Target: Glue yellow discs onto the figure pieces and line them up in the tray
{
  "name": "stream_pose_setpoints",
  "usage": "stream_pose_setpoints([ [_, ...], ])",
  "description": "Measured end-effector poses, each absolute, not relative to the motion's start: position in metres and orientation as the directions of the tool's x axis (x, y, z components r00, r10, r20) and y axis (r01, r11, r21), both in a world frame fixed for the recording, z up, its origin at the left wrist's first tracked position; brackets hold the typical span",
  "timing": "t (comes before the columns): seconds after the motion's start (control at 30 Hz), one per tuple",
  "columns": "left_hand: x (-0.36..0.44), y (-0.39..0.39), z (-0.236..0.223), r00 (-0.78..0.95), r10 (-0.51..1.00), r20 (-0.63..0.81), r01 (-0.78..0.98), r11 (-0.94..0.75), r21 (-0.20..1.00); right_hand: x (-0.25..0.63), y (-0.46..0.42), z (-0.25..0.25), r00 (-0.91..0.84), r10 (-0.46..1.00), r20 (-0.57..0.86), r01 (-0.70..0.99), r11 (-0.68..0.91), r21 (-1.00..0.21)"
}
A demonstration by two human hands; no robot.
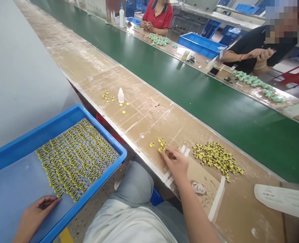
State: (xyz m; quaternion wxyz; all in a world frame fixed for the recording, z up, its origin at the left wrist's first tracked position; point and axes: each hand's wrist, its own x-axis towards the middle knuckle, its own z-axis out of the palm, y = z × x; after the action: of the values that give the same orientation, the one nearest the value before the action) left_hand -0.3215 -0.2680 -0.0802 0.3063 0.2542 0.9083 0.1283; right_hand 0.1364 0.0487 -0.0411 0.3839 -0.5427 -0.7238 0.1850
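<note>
My left hand [39, 212] is over the blue tray [20, 143], thumb and fingers pinched together at the end of a row. A small yellow-and-black piece [59, 194] is right at its fingertips; whether they grip anything is hard to make out. Many such pieces [76, 155] stand in close rows on the tray's floor. On the workbench, my right hand [177, 163] has thumb and forefinger closed on a small yellow-and-black piece [161, 149] with a round yellow base. Similar pieces [151, 144] stand just beyond it.
A heap of yellow-and-black parts [216, 158] lies right of my right hand, beside a taped cardboard sheet [210, 190]. Farther left stand a small white bottle [121, 96] and yellow discs [124, 112]. Beyond the green conveyor belt [189, 91], two people work by pale green parts [159, 39].
</note>
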Motion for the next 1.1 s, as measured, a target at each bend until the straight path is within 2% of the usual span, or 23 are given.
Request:
stream_pose_setpoints([
  [0.3, -0.323, -0.270, -0.084, -0.688, 0.519, -0.507, 0.352, 0.850, 0.393, 0.134, 0.055, -0.042, -0.143, 0.941, 0.307, 0.629, 0.326, -0.706],
  [0.43, -0.326, -0.274, -0.085, -0.660, 0.518, -0.544, 0.313, 0.848, 0.428, 0.134, 0.056, -0.040, -0.156, 0.946, 0.283, 0.588, 0.319, -0.743],
  [0.57, -0.325, -0.273, -0.077, -0.691, 0.476, -0.544, 0.282, 0.870, 0.404, 0.133, 0.056, -0.039, -0.131, 0.958, 0.254, 0.544, 0.284, -0.790],
  [0.73, -0.331, -0.279, -0.072, -0.730, 0.444, -0.520, 0.243, 0.879, 0.410, 0.136, 0.055, -0.042, 0.020, 0.996, 0.089, 0.404, 0.073, -0.912],
  [0.9, -0.327, -0.287, -0.061, -0.797, 0.405, -0.449, 0.145, 0.849, 0.508, 0.129, 0.041, -0.030, 0.147, 0.969, -0.198, 0.072, -0.210, -0.975],
  [0.97, -0.317, -0.289, -0.050, -0.835, 0.391, -0.387, 0.096, 0.796, 0.597, 0.112, 0.027, -0.019, 0.101, 0.953, -0.286, -0.037, -0.284, -0.958],
  [1.0, -0.311, -0.289, -0.044, -0.832, 0.434, -0.345, 0.107, 0.736, 0.668, 0.099, 0.018, -0.014, 0.043, 0.947, -0.319, -0.068, -0.316, -0.946],
  [1.1, -0.298, -0.289, -0.033, -0.825, 0.475, -0.305, 0.104, 0.658, 0.745, 0.040, -0.012, 0.001, -0.231, 0.903, -0.361, -0.068, -0.386, -0.920],
])
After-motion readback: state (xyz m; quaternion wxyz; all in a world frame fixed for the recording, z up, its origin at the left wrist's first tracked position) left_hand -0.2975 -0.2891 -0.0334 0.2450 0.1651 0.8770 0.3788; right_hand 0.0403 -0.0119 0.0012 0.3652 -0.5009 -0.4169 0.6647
